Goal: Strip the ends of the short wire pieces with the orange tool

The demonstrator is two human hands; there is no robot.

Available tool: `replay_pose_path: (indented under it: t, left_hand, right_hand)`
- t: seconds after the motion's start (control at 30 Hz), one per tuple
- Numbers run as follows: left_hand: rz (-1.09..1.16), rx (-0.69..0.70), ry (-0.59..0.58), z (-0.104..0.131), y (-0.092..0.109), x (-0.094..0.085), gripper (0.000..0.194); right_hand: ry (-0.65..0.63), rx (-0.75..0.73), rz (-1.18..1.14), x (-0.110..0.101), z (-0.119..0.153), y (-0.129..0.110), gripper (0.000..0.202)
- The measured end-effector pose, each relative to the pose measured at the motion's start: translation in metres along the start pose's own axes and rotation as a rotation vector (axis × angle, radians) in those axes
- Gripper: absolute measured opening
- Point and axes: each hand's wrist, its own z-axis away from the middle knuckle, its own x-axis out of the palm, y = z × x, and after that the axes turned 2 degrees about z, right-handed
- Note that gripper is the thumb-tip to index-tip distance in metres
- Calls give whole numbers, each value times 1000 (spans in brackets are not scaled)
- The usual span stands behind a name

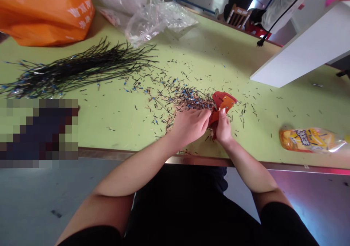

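My right hand (224, 127) is wrapped round a red and orange wire stripper (224, 100), its thumb on the tool's body. Against the near left side of the stripper, my left hand (191, 125) is closed in a pinch; what its fingers hold is hidden. Just behind the left hand lies a heap of short black wire offcuts (188, 98), mixed with blue bits and copper-coloured strands. A long bundle of black wires (90, 63), some with blue and shiny ends, rests on the table to the left.
The green table (115, 125) carries scattered clippings. An orange bag (49, 12) and clear plastic bags (155, 19) stand at the back left. A yellow-labelled bottle (311, 139) lies at the right. A white panel (298, 45) rises behind it, near a hanging black plug (261, 41).
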Motion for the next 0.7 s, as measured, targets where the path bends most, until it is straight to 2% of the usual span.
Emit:
replay_pose_path:
  t: [0.03,0.1,0.17,0.27,0.37,0.47,0.7]
  left_hand:
    - [0,7,15,0,1,0,24]
    - [-3,20,43,0,1,0,25]
    - [6,11,42,0,-2,0,26]
    - [99,-99,-20,-2,-16,-1,29]
    - [194,-220,-45,-5,-37,-3,32]
    - [174,-245,-57,-7,-51,-4,33]
    - [103,-167,-117,-4,-47,3,27]
  right_hand:
    - [77,-49,11,2,1,-2,57]
    - [126,-107,-1,7,3,-6,60]
    - [52,-127,-48,11,3,-11,65]
    - [-111,-110,-162,9,-1,-20,68]
    - [-338,9,-242,-1,-6,-30,74]
    - [-520,99,-253,-9,-8,-34,78]
    - [-640,112,-254,-9,-4,-26,73]
